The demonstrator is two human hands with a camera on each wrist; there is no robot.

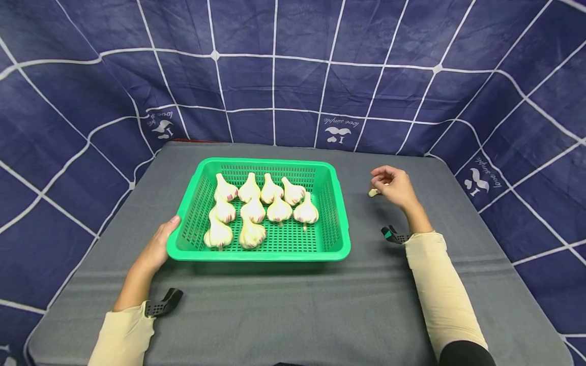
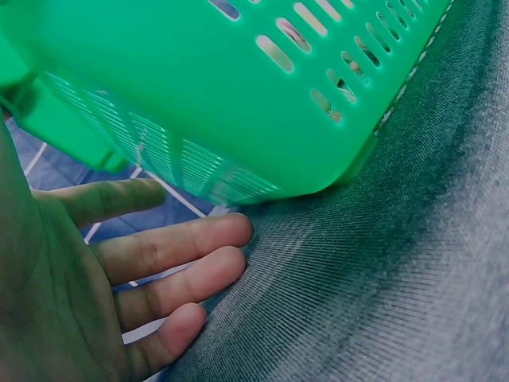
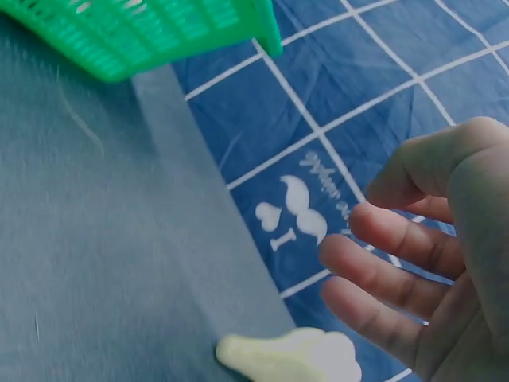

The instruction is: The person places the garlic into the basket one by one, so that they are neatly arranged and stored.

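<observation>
A green plastic basket (image 1: 336, 223) with slotted walls stands on the grey cloth. Several garlic bulbs (image 1: 252, 234) lie inside it in rough rows, necks pointing mostly away from me. My left hand (image 1: 158, 245) is at the basket's left rim, thumb by the edge. In the left wrist view its fingers (image 2: 175, 247) extend loosely beside the basket's wall. To the right of the basket, my right hand (image 1: 394, 187) hovers over a single garlic bulb (image 1: 373, 192), partly covering it. The right wrist view shows this bulb (image 3: 294, 358) apart from the loosely bent fingers (image 3: 398, 267).
Grey cloth (image 1: 293, 305) covers the table around the basket. Blue cloth (image 1: 302, 86) with white grid lines and printed mustache motifs hangs at the back and both sides. Dark camera mounts (image 1: 164, 303) sit on both wrists, over cream sleeves (image 1: 444, 284).
</observation>
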